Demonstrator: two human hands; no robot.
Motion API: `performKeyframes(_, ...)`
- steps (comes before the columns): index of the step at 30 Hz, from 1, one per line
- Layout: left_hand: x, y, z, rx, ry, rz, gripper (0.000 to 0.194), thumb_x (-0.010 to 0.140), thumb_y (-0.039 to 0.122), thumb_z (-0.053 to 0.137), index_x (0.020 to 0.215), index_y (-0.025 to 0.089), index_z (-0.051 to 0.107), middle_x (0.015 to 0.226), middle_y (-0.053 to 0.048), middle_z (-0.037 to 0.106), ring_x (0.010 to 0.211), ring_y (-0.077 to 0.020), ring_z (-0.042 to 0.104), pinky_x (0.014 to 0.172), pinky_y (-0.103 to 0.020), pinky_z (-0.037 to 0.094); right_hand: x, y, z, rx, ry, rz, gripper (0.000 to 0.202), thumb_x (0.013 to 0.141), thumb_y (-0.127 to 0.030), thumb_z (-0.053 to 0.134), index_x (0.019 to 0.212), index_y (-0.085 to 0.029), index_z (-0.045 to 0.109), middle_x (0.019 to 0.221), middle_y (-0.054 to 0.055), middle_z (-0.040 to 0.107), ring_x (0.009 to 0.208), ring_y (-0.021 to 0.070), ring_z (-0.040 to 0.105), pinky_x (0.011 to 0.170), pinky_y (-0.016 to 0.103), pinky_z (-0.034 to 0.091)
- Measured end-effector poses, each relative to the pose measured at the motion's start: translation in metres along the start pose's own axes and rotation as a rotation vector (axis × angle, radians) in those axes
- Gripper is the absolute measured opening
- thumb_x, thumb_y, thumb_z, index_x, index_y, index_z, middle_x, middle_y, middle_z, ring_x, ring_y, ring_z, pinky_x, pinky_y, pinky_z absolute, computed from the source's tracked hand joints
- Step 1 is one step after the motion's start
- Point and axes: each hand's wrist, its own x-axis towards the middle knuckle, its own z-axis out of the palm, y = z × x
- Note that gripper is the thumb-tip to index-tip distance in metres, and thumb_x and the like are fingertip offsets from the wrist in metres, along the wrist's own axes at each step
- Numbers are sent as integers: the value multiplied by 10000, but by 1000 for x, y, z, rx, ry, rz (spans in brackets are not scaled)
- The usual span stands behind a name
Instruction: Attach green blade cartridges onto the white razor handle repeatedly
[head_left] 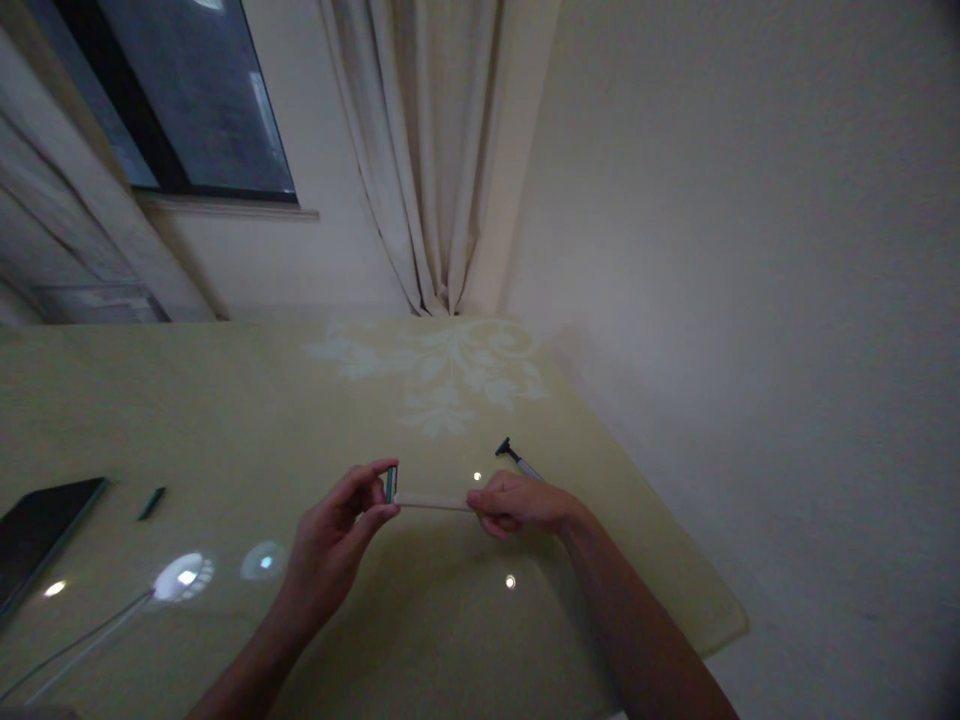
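Note:
Between the thumb and fingers of my left hand (341, 530) is a small green and dark razor cartridge (391, 484), held upright. My right hand (517, 502) is closed on one end of a thin pale stick (433, 502). The stick's other end reaches the lower part of the cartridge, by my left thumb; whether they touch is too small to tell. Just beyond my right hand a razor (523, 463) with a dark head and grey handle lies on the table, its handle end hidden behind the hand.
The glossy yellowish table (225, 400) meets a wall on the right. At the left lie a dark tablet-like object (49, 525), a small dark green piece (151, 503) and a pale cable (90, 640). Curtains (431, 150) and a window (202, 90) stand behind.

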Motion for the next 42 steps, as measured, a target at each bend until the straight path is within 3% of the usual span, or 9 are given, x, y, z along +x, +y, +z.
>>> performKeyframes(4, 2, -4, -1, -6, -27, 8, 308, 907, 282, 746, 1213, 256, 769, 754, 46, 583, 648, -122, 563, 586, -216, 454, 4, 4, 0, 6, 83, -18, 782, 952, -843, 483, 547, -176, 544, 435, -73, 344, 435, 73, 287, 482, 264, 212)
performKeyframes(9, 2, -10, -1, -32, -47, 11, 319, 916, 271, 744, 1235, 263, 760, 767, 46, 575, 657, -120, 556, 605, -222, 455, 5, 5, -2, -3, 6, 9, 744, 973, -790, 521, 585, -160, 592, 453, -69, 371, 448, 71, 303, 483, 257, 224)
performKeyframes(14, 2, -6, 0, -49, -62, -5, 326, 909, 280, 747, 1232, 242, 764, 775, 42, 567, 670, -126, 554, 616, -235, 453, 5, 4, -1, 17, 109, -10, 766, 951, -830, 506, 554, -175, 539, 440, -74, 342, 444, 73, 292, 480, 259, 208)
performKeyframes(20, 4, -1, 0, -53, -63, -27, 318, 910, 281, 737, 1220, 217, 764, 769, 39, 570, 664, -128, 550, 622, -244, 451, 3, -2, 1, -45, 62, 6, 758, 956, -814, 522, 573, -162, 578, 463, -64, 377, 459, 75, 306, 502, 263, 225)
performKeyframes(25, 3, -3, 1, -69, -76, -24, 332, 907, 276, 748, 1235, 223, 757, 777, 40, 567, 681, -128, 563, 633, -241, 459, 4, -1, 1, -23, 160, -13, 797, 917, -880, 488, 525, -186, 507, 445, -62, 358, 446, 78, 297, 491, 269, 215)
performKeyframes(29, 4, -3, 0, -57, -72, -21, 323, 911, 283, 744, 1228, 224, 762, 778, 38, 571, 695, -131, 581, 635, -235, 466, 5, 0, 3, -23, 93, 16, 765, 933, -836, 535, 555, -171, 560, 457, -59, 387, 447, 77, 307, 490, 266, 221)
performKeyframes(35, 2, -1, -3, -37, -57, -54, 331, 891, 288, 756, 1215, 224, 777, 755, 36, 583, 672, -130, 585, 609, -224, 470, 9, 4, 5, -12, 184, 23, 788, 939, -857, 492, 549, -175, 543, 443, -66, 351, 444, 75, 290, 487, 271, 203)
performKeyframes(39, -1, -3, -5, -24, -50, -79, 328, 877, 295, 772, 1198, 238, 793, 746, 34, 585, 664, -133, 599, 614, -221, 490, 5, 3, 5, -6, 72, 38, 746, 943, -808, 563, 601, -150, 646, 443, -74, 335, 452, 79, 281, 497, 275, 207)
performKeyframes(42, -3, -4, -6, -3, -32, -90, 335, 867, 312, 782, 1193, 239, 802, 740, 30, 591, 657, -136, 603, 614, -222, 501, 5, 6, 8, -5, 110, 50, 739, 946, -807, 563, 641, -145, 689, 452, -80, 294, 461, 86, 269, 496, 276, 194)
